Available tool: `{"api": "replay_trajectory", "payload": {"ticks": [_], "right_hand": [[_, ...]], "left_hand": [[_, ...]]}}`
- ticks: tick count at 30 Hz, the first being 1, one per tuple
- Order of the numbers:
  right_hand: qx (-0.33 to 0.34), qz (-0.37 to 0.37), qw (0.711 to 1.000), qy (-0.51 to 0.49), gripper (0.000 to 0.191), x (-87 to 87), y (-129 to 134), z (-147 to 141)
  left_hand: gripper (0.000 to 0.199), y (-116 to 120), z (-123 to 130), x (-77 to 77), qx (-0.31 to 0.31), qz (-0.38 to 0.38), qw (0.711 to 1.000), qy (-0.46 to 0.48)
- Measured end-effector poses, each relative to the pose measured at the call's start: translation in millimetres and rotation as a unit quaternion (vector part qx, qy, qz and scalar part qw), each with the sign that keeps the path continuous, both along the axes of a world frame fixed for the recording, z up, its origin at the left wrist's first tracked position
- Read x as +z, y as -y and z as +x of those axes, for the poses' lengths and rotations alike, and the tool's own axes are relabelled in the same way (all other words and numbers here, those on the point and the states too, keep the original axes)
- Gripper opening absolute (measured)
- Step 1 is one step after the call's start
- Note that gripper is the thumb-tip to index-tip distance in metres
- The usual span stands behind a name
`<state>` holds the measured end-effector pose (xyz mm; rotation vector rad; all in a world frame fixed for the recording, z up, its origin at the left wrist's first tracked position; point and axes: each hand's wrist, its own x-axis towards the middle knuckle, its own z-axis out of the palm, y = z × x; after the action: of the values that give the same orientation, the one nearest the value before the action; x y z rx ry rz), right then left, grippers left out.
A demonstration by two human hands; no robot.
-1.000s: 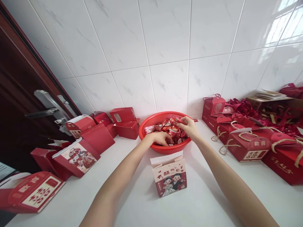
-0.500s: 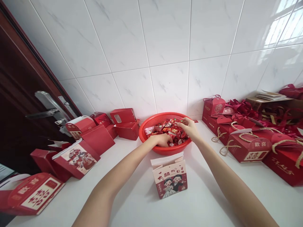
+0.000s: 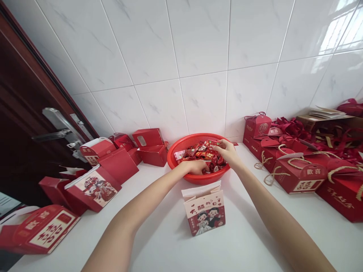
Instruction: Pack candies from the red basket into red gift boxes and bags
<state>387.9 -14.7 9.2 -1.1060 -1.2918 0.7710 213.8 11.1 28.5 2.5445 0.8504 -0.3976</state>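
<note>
And here, just in front of the basket, the bag is stood upright, its top unsealed. It could be toppled if clipped on a low pass, so near the basket is it set! Over the basket's near rim, the left hand is dipped among the sweets; its fingers are curled down and half buried, so whether anything is grasped cannot be told. At the basket's right side, a red packet is met by the bent fingertips of the right hand; pinched or merely touched, that cannot be told. Sweets might be spilled if raked too hard towards the rim. Under the basket, a white table is spread; left of it, red boxes are clustered; right, roped boxes are massed. Behind it, a tiled wall is seen; far left, a dark door.
</note>
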Motion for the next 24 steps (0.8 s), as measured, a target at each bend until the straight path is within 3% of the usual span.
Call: {"api": "replay_trajectory", "payload": {"ticks": [8, 12, 15, 19, 24], "right_hand": [[-0.006, -0.001, 1.000, -0.020, 0.031, -0.1, -1, 1], [-0.019, -0.007, 0.999, -0.037, 0.033, 2.5, 1, 1], [-0.015, -0.007, 0.998, -0.055, 0.032, 4.1, 2, 1], [-0.020, 0.002, 0.998, -0.061, 0.031, 5.6, 3, 1], [-0.007, -0.002, 0.998, -0.066, 0.031, 8.3, 6, 0]], "left_hand": [[0.010, -5, -12, 1.7, 0.083, -0.051, 0.987, 0.129], [0.022, -16, -22, 3.5, 0.169, -0.048, 0.936, 0.304], [0.034, -22, -27, 3.9, 0.198, -0.069, 0.892, 0.400], [0.050, -21, -28, 4.7, 0.209, -0.113, 0.860, 0.451], [0.051, -17, -27, 6.9, 0.224, -0.138, 0.844, 0.467]]}}
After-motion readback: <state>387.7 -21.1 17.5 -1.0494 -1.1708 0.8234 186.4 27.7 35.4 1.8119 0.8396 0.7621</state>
